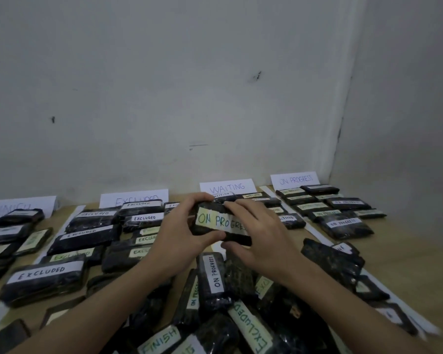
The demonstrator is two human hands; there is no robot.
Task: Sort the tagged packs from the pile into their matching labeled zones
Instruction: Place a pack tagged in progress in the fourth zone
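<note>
Both hands hold one dark pack [216,221] tagged ON PROGRESS above the middle of the table. My left hand [182,231] grips its left end, fingers over the top and thumb underneath. My right hand [258,233] grips its right end and covers the end of the tag. Below them lies the unsorted pile [230,302] of dark packs with tags such as ON PROGRESS, EXCLUDED and FINISH. Standing cards mark the zones: FINISH [21,206], EXCLUDED [134,200], WAITING [228,187] and ON PROGRESS [295,180], each with packs in front.
White paper strips [317,235] divide the zones on the wooden table [420,261]. A grey wall stands behind the cards and along the right side. A few dark packs [333,259] lie across the strip at the right.
</note>
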